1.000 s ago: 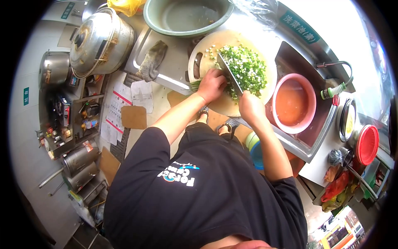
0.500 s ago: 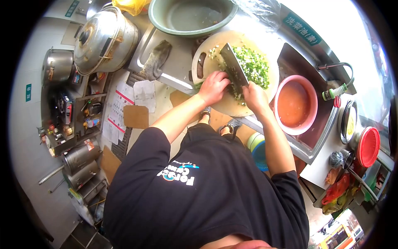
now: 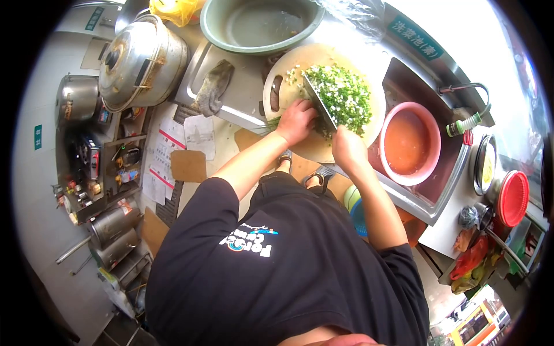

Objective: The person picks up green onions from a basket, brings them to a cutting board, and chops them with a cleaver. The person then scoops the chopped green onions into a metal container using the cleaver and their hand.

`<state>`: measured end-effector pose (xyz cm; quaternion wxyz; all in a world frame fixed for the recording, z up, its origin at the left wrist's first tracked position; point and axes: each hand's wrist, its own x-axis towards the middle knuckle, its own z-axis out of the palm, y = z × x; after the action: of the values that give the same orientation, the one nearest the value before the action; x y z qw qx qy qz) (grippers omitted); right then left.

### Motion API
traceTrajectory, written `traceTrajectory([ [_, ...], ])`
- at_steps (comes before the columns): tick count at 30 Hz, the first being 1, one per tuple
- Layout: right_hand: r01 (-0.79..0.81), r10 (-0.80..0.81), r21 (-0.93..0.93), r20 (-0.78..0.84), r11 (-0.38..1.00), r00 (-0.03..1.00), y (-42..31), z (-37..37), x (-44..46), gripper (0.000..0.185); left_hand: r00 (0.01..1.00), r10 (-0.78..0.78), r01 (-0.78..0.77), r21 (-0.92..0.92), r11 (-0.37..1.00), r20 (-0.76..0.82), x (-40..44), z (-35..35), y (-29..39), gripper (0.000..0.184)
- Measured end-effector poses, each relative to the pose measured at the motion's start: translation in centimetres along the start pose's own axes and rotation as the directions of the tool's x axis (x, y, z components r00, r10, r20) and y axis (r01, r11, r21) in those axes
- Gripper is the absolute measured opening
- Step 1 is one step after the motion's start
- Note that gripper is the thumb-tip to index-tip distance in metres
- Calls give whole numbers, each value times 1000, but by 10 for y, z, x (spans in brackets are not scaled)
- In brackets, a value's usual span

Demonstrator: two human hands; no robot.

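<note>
A round cutting board (image 3: 311,151) with a handle slot lies on the counter. My right hand (image 3: 349,148) is closed round the handle of a cleaver (image 3: 319,104), its blade slanting across the board and seen nearly edge-on. To the right of the blade spreads a heap of chopped scallions (image 3: 346,95), green and white. My left hand (image 3: 297,121) is closed, knuckles close beside the blade, on a bunch of scallions (image 3: 273,123) whose green ends poke out to its left. The rest of the bunch is hidden under the fingers.
A pink basin (image 3: 436,138) of reddish liquid stands in the sink (image 3: 430,214) at right, near a faucet (image 3: 473,122). Behind the board is a green basin (image 3: 210,34). A grey cloth (image 3: 214,89) and lidded pot (image 3: 167,72) sit left. Red baskets (image 3: 512,199) stand far right.
The cleaver blade has turned more edge-on, uncovering more of the chopped scallions. My right hand has shifted slightly left and down; my left hand stays nearly in place.
</note>
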<state>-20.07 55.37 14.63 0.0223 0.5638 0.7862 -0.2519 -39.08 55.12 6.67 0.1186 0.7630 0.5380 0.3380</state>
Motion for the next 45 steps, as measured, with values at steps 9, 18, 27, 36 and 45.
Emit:
traceTrajectory([
  [9,70,-56,99,-141,993,988,-1,-12,12,22,998,-6,5,-12,1000,-58,-4,4,2,17],
  [18,57,-56,35,-19,998,998,-1,0,-3,21,997,-36,34,-38,999,-67,-2,2,0,17],
  [27,89,-64,153,-156,984,986,1,-9,7,19,991,53,-57,-31,998,-119,-7,-4,3,15],
  [36,14,-10,51,-65,999,998,-5,6,0,18,995,20,-23,-32,999,-102,-1,2,-2,14],
  [45,80,-48,161,-190,984,981,-1,-6,5,22,990,55,-60,-40,997,-133,-6,-2,3,17],
])
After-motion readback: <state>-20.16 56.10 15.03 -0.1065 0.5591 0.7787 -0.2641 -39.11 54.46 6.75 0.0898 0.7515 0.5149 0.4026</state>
